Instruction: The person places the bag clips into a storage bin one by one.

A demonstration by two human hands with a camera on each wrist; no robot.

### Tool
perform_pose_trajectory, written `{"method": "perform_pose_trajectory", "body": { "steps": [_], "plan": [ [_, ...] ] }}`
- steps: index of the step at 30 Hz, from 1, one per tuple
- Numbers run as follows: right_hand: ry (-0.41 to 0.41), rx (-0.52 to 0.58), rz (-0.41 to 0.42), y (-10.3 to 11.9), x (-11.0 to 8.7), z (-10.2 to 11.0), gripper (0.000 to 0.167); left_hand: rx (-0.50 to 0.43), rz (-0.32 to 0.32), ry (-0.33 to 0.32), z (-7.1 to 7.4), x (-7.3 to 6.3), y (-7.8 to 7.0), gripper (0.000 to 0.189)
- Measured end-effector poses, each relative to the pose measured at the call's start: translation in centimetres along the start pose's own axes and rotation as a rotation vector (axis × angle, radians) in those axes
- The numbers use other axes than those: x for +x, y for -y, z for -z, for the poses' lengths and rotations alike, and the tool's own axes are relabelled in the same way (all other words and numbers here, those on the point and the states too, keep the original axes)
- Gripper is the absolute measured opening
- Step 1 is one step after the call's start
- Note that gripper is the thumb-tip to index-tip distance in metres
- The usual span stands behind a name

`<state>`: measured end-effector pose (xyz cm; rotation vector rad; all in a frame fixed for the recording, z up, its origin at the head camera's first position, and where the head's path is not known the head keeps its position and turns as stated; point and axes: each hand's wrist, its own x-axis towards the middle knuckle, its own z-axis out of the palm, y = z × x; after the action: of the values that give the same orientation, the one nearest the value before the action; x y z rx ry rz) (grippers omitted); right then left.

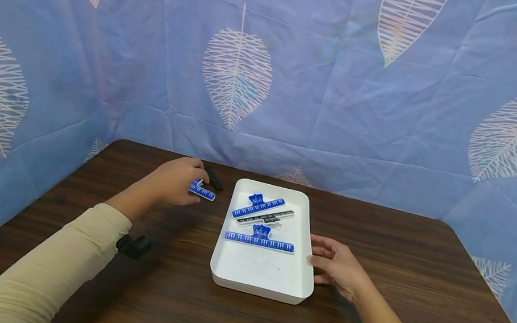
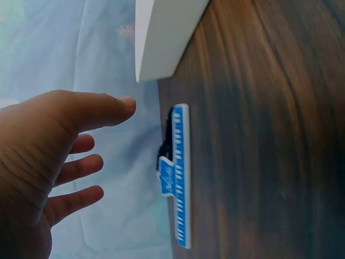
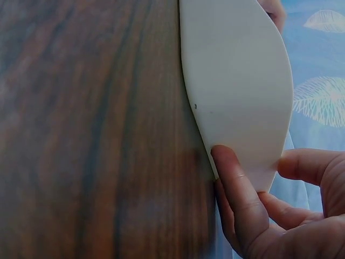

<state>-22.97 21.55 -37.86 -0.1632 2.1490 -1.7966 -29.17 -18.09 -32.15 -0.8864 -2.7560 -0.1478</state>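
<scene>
My left hand (image 1: 177, 179) hovers at the left of the table over a blue clip with a piano-key pattern (image 1: 202, 191). In the left wrist view its thumb and fingers are spread, apart from the blue clip (image 2: 182, 178). Just behind that clip lies a black clip (image 1: 214, 178), partly hidden. My right hand (image 1: 335, 267) touches the right outer side of a white tray (image 1: 264, 278). In the right wrist view, its fingertips rest against the tray wall (image 3: 237, 97) and the thumb is at the rim.
Inside the tray lie two blue piano-key clips, one tilted (image 1: 258, 207) and one level (image 1: 260, 242), with a black-and-white clip (image 1: 265, 219) between them. The brown wooden table (image 1: 402, 256) meets a blue leaf-patterned cloth (image 1: 299, 105) at its back and sides.
</scene>
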Motion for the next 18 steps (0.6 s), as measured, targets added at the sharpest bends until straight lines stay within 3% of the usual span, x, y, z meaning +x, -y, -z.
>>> {"method": "perform_pose_trajectory", "body": {
  "steps": [9, 18],
  "plan": [
    [0.002, -0.002, 0.003, -0.1, 0.0, 0.1, 0.061, -0.021, 0.024, -0.017, -1.6, -0.2, 1.5, 0.039],
    [0.0, -0.009, 0.002, -0.1, -0.1, 0.1, 0.061, -0.037, 0.116, 0.024, -3.0, 0.9, 2.1, 0.041]
  ]
}}
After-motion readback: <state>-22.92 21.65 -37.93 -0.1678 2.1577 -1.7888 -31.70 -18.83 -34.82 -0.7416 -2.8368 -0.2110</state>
